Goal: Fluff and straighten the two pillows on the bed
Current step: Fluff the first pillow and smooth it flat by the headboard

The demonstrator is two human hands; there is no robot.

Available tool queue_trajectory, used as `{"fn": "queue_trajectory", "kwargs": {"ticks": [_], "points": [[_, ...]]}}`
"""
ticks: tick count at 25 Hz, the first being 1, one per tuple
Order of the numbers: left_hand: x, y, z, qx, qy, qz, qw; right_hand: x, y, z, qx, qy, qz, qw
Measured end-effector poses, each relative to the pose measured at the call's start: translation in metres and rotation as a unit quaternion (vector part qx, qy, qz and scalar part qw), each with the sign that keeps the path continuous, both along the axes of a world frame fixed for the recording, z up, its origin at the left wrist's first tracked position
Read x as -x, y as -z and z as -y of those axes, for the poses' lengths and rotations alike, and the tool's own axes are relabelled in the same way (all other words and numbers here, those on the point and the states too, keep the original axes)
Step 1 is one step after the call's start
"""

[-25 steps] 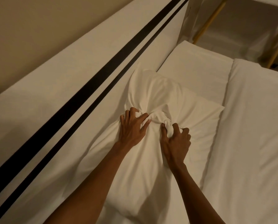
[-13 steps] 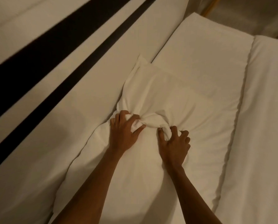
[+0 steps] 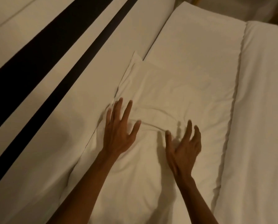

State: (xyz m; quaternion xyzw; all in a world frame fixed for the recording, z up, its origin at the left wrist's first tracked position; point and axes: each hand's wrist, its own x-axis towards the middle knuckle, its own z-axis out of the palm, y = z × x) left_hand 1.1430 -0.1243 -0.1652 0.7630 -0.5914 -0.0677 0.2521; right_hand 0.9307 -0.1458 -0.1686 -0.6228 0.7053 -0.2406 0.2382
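You are leaning over a bed, looking down at a white near pillow (image 3: 151, 151) lying against a pale headboard (image 3: 67, 88) crossed by two dark stripes (image 3: 43, 46). Your left hand (image 3: 119, 135) is lying flat on the pillow near its headboard edge, fingers spread wide and gripping nothing. Your right hand (image 3: 183, 147) is hovering just beside it, palm turned inward, fingers loosely open and also empty; both are slightly blurred. Between your hands the pillowcase is showing a ridge of creases. A second white pillow (image 3: 199, 50) is lying beyond the first, its near edge tucked under it. A white duvet (image 3: 264, 126) is running along the right side of both.
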Motion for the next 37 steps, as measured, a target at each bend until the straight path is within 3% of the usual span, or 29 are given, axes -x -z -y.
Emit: {"fn": "queue_trajectory", "kwargs": {"ticks": [2, 4, 8, 11, 13, 16, 19, 22, 27, 32, 35, 37], "points": [[0.006, -0.015, 0.060, 0.030, 0.036, -0.007, 0.999, -0.020, -0.012, 0.049, 0.042, -0.037, 0.048, 0.997], [0.012, -0.015, 0.109, -0.017, 0.079, 0.025, 0.996, -0.039, -0.011, 0.102, 0.032, -0.087, 0.055, 0.994], [0.004, 0.031, 0.133, -0.102, 0.125, 0.088, 0.983, -0.039, 0.033, 0.137, -0.002, -0.161, -0.079, 0.984], [-0.010, 0.041, 0.131, -0.072, 0.131, 0.067, 0.986, -0.001, 0.054, 0.129, -0.025, -0.110, -0.089, 0.990], [-0.018, 0.035, 0.130, -0.065, 0.075, 0.047, 0.994, 0.020, 0.053, 0.125, -0.068, -0.078, -0.081, 0.991], [-0.008, 0.015, 0.148, 0.014, 0.001, 0.035, 0.999, 0.007, 0.035, 0.143, 0.006, -0.088, -0.052, 0.995], [0.016, 0.007, 0.174, 0.005, 0.133, 0.030, 0.991, -0.031, 0.024, 0.157, 0.040, -0.136, 0.007, 0.990], [0.010, 0.032, 0.147, -0.083, 0.134, 0.033, 0.987, -0.029, 0.044, 0.134, 0.018, -0.182, -0.054, 0.982], [-0.041, 0.023, 0.096, -0.154, 0.041, 0.034, 0.987, 0.004, 0.034, 0.117, -0.056, -0.127, -0.061, 0.988], [0.024, -0.015, 0.073, -0.032, 0.040, -0.041, 0.998, -0.035, 0.005, 0.069, -0.031, -0.091, 0.050, 0.994], [0.051, 0.005, 0.002, -0.109, 0.115, 0.027, 0.987, -0.018, 0.023, 0.016, -0.024, -0.126, -0.041, 0.991], [0.025, 0.020, -0.025, -0.121, 0.098, 0.048, 0.987, 0.017, 0.038, 0.004, -0.056, -0.109, -0.081, 0.989]]}}
